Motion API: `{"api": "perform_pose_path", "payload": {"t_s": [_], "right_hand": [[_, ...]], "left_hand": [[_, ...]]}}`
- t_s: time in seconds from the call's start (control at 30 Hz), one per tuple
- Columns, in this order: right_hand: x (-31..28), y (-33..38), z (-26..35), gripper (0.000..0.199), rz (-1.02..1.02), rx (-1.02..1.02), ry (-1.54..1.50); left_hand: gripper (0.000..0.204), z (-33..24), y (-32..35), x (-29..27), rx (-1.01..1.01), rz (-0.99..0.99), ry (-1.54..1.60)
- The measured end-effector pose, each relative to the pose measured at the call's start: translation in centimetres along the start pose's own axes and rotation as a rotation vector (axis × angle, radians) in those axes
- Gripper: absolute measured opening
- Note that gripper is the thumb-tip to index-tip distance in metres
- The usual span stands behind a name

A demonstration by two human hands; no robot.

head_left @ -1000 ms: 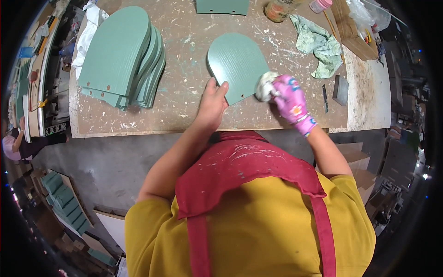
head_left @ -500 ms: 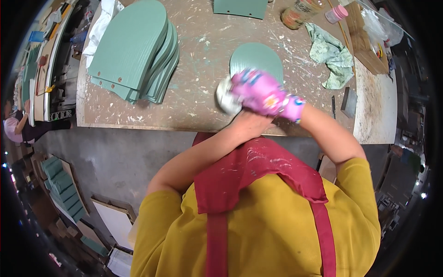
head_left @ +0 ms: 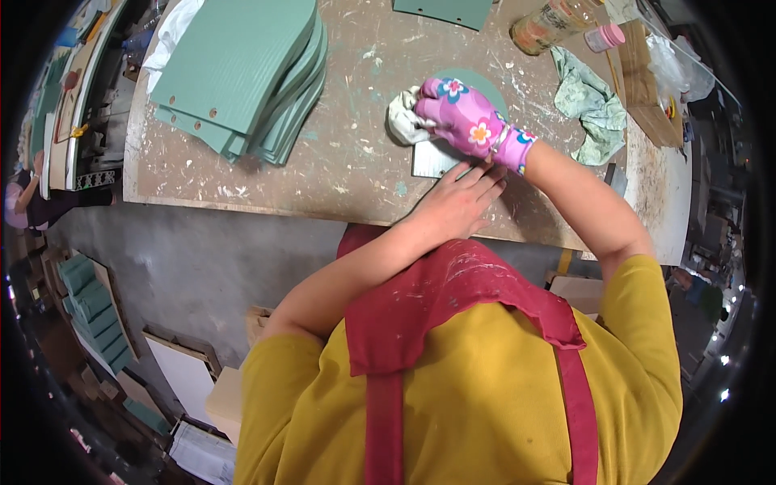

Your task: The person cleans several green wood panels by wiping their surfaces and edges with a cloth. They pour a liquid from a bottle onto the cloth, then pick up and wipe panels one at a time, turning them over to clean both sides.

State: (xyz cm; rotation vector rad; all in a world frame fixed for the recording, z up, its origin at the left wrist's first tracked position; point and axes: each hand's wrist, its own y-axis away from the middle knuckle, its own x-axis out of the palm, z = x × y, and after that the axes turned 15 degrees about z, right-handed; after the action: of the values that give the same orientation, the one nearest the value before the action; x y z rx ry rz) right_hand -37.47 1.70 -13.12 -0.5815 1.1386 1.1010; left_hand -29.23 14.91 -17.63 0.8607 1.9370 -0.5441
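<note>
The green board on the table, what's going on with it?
Somebody is holding a crumpled white cloth in their right hand, which wears a pink flowery glove, over the round-topped green board. Their bare left hand is at the board's near edge, with its fingers spread. The board lies on a speckled table, and a stack of green boards sits to the left.

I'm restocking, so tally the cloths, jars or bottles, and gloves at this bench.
Cloths: 3 (white cloth, white wad, stained cloth)
Jars or bottles: 2 (clear jar, pink jar)
Gloves: 1 (pink glove on right hand)
Total: 6
</note>
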Motion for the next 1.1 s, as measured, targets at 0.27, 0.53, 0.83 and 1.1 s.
{"api": "perform_pose_path", "payload": {"t_s": [0.27, 0.53, 0.83, 1.1], "right_hand": [[1.0, 1.9, 3.3, 0.021, 0.095, -0.085, 0.050], [-0.1, 0.6, 4.5, 0.015, 0.316, 0.001, 0.040], [0.2, -0.1, -7.7, 0.027, -0.129, 0.474, 0.010], [-0.1, 0.6, -4.9, 0.022, -0.344, 0.545, -0.113]], "left_hand": [[0.058, -0.1, 0.0, -0.4, -0.037, 0.187, 0.233], [0.066, -0.2, 0.2, 0.8, -0.124, 0.292, 0.264], [0.052, 0.4, -2.0, -2.1, -0.008, 0.082, 0.126], [0.058, 2.1, -3.7, -1.5, -0.057, 0.100, -0.186]]}}
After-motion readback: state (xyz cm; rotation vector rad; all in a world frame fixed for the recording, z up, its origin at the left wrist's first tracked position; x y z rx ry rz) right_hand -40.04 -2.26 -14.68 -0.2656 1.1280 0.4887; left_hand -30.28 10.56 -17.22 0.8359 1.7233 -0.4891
